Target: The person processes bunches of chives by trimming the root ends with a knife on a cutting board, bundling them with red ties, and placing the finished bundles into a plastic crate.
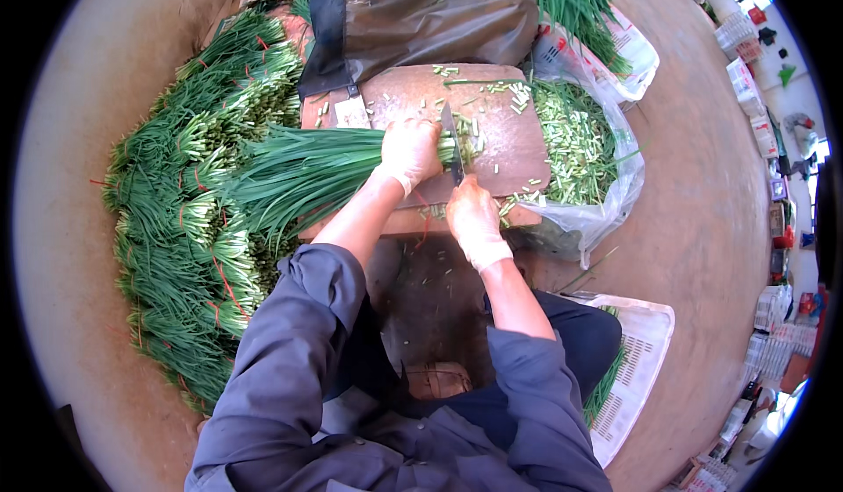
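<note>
My left hand point(411, 153), in a thin pale glove, grips a bunch of long green garlic chives point(316, 156) near its cut end, across a wooden board point(507, 143). The leaves trail off to the left. My right hand point(473, 215), gloved as well, holds a knife point(452, 140) by its handle. The blade stands crosswise at the pale stem ends, just right of my left hand. Short cut stem pieces point(520, 97) lie scattered over the board. At the board's upper left rests a flat metal blade point(352, 111), partly under dark plastic.
Bundles of chives with red ties point(197, 182) are heaped on the left. A clear plastic bag point(629, 176) full of stem trimmings adjoins the board's right side. Dark plastic sheeting point(435, 18) covers something beyond it. White plastic crates stand at upper right point(635, 44) and lower right point(639, 360).
</note>
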{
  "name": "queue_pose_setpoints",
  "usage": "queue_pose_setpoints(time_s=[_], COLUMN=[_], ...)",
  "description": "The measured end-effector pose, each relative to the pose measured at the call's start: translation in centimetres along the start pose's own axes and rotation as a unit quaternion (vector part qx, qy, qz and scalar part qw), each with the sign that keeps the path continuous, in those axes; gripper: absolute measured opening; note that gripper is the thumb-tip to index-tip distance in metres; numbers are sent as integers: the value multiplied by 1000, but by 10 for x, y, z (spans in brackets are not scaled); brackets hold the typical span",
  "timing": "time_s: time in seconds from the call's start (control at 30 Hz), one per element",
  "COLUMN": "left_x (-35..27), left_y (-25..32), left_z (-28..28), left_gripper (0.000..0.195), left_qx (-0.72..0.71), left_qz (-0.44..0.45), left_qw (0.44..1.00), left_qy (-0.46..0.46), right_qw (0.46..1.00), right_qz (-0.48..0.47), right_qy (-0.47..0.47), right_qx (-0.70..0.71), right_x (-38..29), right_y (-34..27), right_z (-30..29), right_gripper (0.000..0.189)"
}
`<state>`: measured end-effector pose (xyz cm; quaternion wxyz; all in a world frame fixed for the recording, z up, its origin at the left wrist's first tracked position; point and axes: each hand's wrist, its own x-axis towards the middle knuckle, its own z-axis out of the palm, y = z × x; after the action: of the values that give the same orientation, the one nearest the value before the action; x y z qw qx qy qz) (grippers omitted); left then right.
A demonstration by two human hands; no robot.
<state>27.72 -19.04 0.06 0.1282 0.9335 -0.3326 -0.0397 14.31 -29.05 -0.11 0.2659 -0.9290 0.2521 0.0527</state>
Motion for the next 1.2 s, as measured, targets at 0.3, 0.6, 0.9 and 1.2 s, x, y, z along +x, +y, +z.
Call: queue_pose_setpoints(time_s=[0.3, 0.6, 0.9, 1.2], left_x=[-1, -30, -78, -162], left_y=[1, -29, -60, -31], left_z=[-2, -30, -55, -133], left_gripper=[54, 143, 65, 61], left_qx=[-18, 35, 36, 29], left_qz=[15, 15, -24, 219], left_qw=[999, 998, 999, 933], left_qy=[26, -45, 14, 284], right_qw=[998, 972, 975, 781], right_qz=[1, 140, 33, 15], right_qy=[37, 145, 169, -246], right_qx=[-53, -121, -139, 574], right_x=[36, 54, 16, -60], right_y=[31, 147, 115, 56], right_z=[8, -53, -23, -34], right_gripper=[26, 32, 57, 71])
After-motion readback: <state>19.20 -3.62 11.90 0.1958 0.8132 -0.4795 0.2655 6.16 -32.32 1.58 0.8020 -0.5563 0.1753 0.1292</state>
